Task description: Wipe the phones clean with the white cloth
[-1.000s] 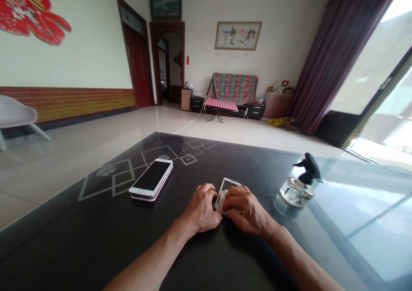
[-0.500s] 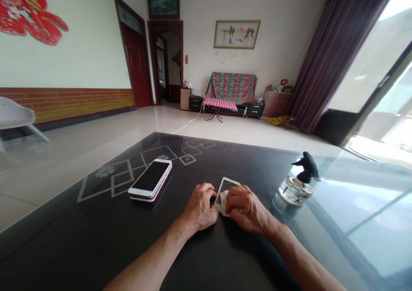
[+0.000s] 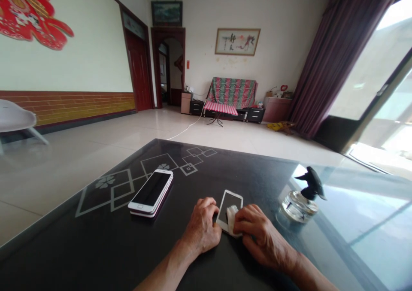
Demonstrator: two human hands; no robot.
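Observation:
A white-framed smartphone [image 3: 237, 200] lies face up on the dark glossy table [image 3: 128, 248]. My left hand [image 3: 204, 226] grips its left edge, thumb near the lower corner and fingers curled along the side. In my right hand [image 3: 259, 233] a crumpled white cloth [image 3: 231, 217] is pinched and pressed on the phone's screen, toward its lower right. Part of the phone's right side is hidden by that hand. To the left lies a stack of white phones [image 3: 152, 191], the top one with its dark screen up.
A clear spray bottle [image 3: 299, 207] with a black trigger head stands right of my hands. Pale diamond patterns mark the table's far left part. Beyond it are a white chair [image 3: 16, 117], a stand with a striped cover [image 3: 221, 107] and a purple curtain [image 3: 334, 59].
The view has tilted up slightly, so everything sits lower. My right hand with the cloth has shifted slightly across the phone, and more of the screen shows. My left hand stays at its edge.

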